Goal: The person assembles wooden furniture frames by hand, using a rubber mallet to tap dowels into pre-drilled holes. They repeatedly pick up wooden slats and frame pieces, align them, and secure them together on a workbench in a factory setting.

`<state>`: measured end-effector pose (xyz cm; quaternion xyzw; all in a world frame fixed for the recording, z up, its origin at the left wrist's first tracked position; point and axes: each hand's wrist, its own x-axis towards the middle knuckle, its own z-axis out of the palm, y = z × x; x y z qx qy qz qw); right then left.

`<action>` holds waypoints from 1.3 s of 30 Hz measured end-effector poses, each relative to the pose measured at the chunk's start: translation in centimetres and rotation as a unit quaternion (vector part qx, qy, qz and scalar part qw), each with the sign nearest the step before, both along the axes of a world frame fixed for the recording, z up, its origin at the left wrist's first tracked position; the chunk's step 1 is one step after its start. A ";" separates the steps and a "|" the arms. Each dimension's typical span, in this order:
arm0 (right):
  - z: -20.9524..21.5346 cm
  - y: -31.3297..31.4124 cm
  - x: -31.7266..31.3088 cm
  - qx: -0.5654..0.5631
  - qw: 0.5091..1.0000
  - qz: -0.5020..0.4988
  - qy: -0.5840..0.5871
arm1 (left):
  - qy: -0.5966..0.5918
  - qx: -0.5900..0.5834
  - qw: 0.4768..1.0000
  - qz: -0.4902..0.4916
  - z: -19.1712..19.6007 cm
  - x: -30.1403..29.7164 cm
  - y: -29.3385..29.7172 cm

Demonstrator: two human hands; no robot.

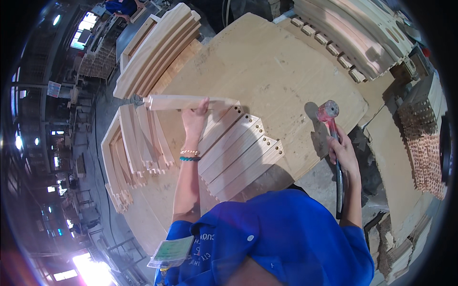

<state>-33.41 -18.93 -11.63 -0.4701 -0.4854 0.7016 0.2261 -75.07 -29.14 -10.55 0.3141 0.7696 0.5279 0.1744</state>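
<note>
My left hand (194, 123) is closed around a pale wooden piece (174, 102) with a narrower tenon at its left end. Its right end lies by a row of flat wooden slats (234, 157) side by side on the table, with dark round holes or inserts near their far ends. In my right hand (342, 151) is a mallet (328, 110) with a worn red head and a dark handle. The mallet is held up over the table's right edge, apart from the slats. Fingers of the right hand wrap the handle just below the head.
The table (248, 57) has a brown board top. Curved wooden parts (160, 52) are stacked at the far left, and more slats with jointed ends (138, 143) lie at the left. Large curved panels (353, 38) sit far right. Stacked wood (422, 138) stands at the right. A person (123, 7) is beyond.
</note>
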 end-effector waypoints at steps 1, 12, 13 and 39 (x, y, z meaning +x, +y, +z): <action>0.2 0.2 -0.2 0.003 1.000 0.007 -0.003 | 0.047 -0.009 0.999 0.009 -0.4 0.3 0.5; 0.6 0.4 -2.7 -0.026 0.998 0.065 -0.004 | 0.199 -0.031 0.977 0.064 -0.9 0.4 1.9; 0.5 0.4 -2.8 -0.026 0.997 0.067 -0.005 | 0.190 -0.020 0.981 0.042 -0.4 1.1 2.3; 22.9 5.9 -25.0 0.422 0.804 0.401 -0.119 | 0.206 -0.144 0.968 0.003 2.0 2.5 4.2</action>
